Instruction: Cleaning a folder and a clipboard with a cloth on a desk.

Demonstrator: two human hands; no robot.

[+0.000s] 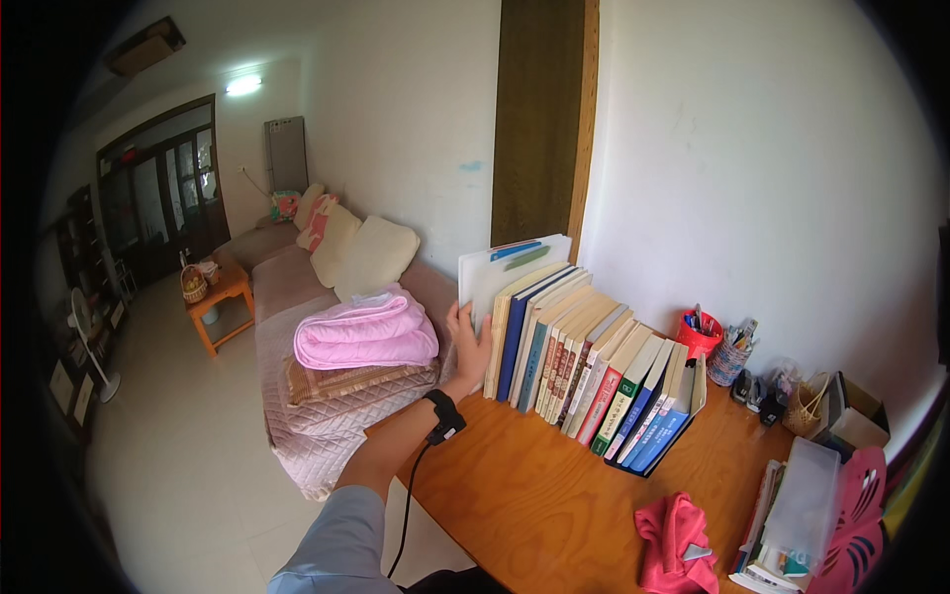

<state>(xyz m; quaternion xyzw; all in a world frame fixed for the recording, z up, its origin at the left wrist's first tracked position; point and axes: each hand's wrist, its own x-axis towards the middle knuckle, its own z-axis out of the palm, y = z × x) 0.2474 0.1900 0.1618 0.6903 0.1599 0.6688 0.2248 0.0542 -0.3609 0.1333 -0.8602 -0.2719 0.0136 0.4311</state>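
My left hand (469,345), with a black strap and cable at the wrist, reaches to the left end of a row of upright books (571,364) on a wooden desk (482,475). Its fingers are against a white translucent folder (479,286) that stands at that end of the row; whether they grip it cannot be told. At the row's right end a black bookend (686,416) leans with the books. A crumpled red cloth (677,542) lies near the desk's front edge. My right hand is out of view.
Behind the row stand a red pen cup (698,338) and a patterned pen holder (729,360), with staplers (749,390) and a small woven basket (805,405) to their right. A clear plastic box (801,497) rests on books at right. Left of the desk, a sofa (289,304) holds a folded pink quilt (371,334).
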